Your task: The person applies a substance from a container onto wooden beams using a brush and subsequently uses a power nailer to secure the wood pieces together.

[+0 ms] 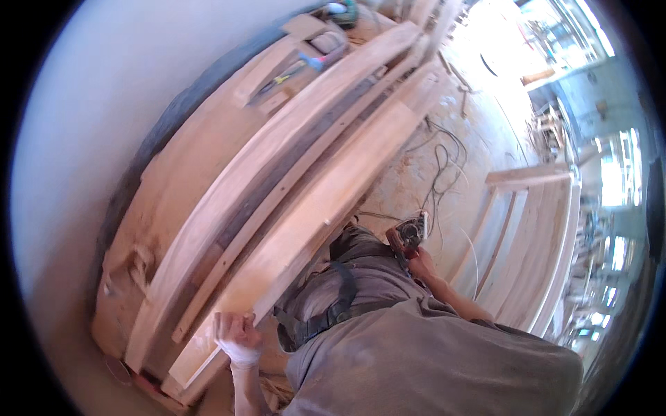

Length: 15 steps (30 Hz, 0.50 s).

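And here was the left hand (237, 338), fingers curled well in at the near end of the pale plank (305, 229), seemingly there to steady it; whether it truly gripped the wood or only leaned on it, I couldn't tell! Over on the other side, the right hand (420, 265) was closed around a power tool (408, 234), holding it low beside the body, well apart from the plank, probably to keep it clear of the wood. The plank ran forward and rightward from the left hand, just beside the person's legs. Beyond it, away from that hand, came a narrow strip with holes (253, 225), then a long curved beam (281, 139), all laid nearly alongside one another, perhaps to keep each within reach. Farther still, past the beam, sat a yellow-handled tool (286, 75), too blurred to name. Ahead of the right hand a dark cable (436, 184) looped loosely across the floor (402, 173), and to that hand's right stood a slatted wooden frame (534, 239), apart from the planks, likely to leave space between.
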Each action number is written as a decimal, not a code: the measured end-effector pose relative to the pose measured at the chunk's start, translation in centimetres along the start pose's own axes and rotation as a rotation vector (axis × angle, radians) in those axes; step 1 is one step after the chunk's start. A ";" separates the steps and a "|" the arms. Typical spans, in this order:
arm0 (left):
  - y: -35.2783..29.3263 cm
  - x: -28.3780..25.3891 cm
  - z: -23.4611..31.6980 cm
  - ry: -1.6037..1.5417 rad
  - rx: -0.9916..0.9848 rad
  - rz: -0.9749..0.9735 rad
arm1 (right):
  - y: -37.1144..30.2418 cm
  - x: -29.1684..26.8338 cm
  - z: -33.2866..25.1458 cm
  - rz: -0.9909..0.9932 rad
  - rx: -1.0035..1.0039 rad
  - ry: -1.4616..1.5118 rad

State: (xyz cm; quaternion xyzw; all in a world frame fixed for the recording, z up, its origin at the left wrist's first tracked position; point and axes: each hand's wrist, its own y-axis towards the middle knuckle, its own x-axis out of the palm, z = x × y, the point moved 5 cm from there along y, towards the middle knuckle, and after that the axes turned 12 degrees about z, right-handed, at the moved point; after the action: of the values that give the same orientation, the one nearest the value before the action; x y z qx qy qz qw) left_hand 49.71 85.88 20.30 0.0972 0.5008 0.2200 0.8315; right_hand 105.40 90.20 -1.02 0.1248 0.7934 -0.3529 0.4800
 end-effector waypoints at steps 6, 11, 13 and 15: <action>15.0 8.1 3.0 0.057 0.077 0.135 | 3.7 -1.8 1.3 0.004 0.110 0.041; 26.3 16.5 1.0 0.038 -0.007 0.056 | 8.4 -1.3 8.6 -0.092 0.217 0.041; 28.8 19.4 -0.4 0.022 -0.040 0.033 | 9.4 -1.6 10.9 -0.062 0.300 0.028; 30.8 21.3 -1.3 0.008 -0.116 -0.001 | 10.3 -2.4 11.9 -0.108 0.391 0.074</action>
State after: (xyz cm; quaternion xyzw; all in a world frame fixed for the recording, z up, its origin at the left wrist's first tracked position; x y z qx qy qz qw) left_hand 48.80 122.92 14.66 0.0478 0.4904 0.2483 0.8340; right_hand 120.15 89.90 -6.92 0.1857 0.7326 -0.5204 0.3975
